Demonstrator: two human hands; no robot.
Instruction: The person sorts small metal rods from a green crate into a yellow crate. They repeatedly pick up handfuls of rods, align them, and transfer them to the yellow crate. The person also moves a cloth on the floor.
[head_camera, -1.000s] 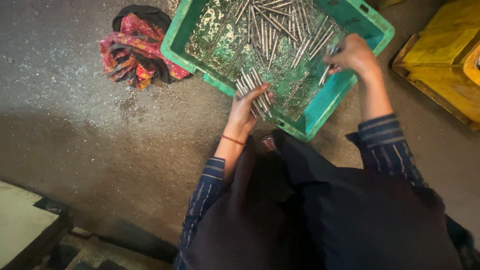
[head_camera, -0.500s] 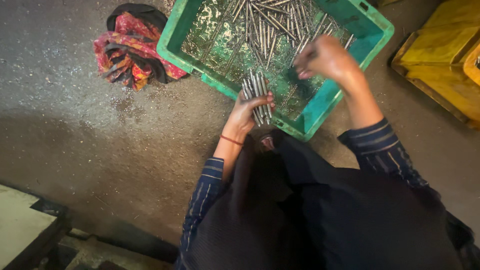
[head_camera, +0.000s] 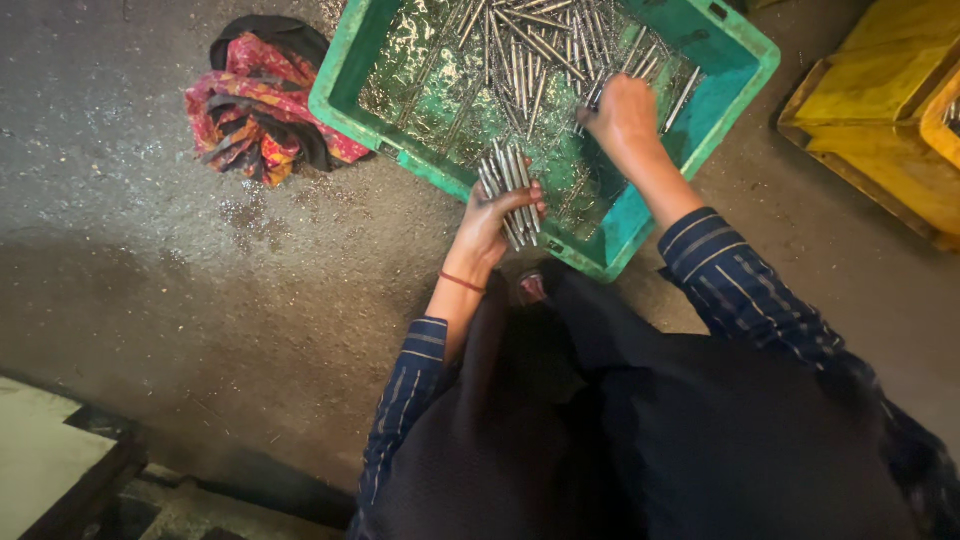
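Left hand (head_camera: 492, 222) is closed around a bundle of metal rods (head_camera: 510, 188), held over the near rim of the green crate (head_camera: 345, 75); rod axes run away from the body, slightly fanned. Right hand (head_camera: 625, 118) is deeper in the crate, fingers curled on loose rods (head_camera: 530, 60), probably pinching one or two, view unclear. Loose rods lie scattered, mostly lengthwise, just left of that hand. Rods are thin, grey, shiny, oily.

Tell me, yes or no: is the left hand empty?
No. The left hand grips a bundle of metal rods over the green crate's near edge.
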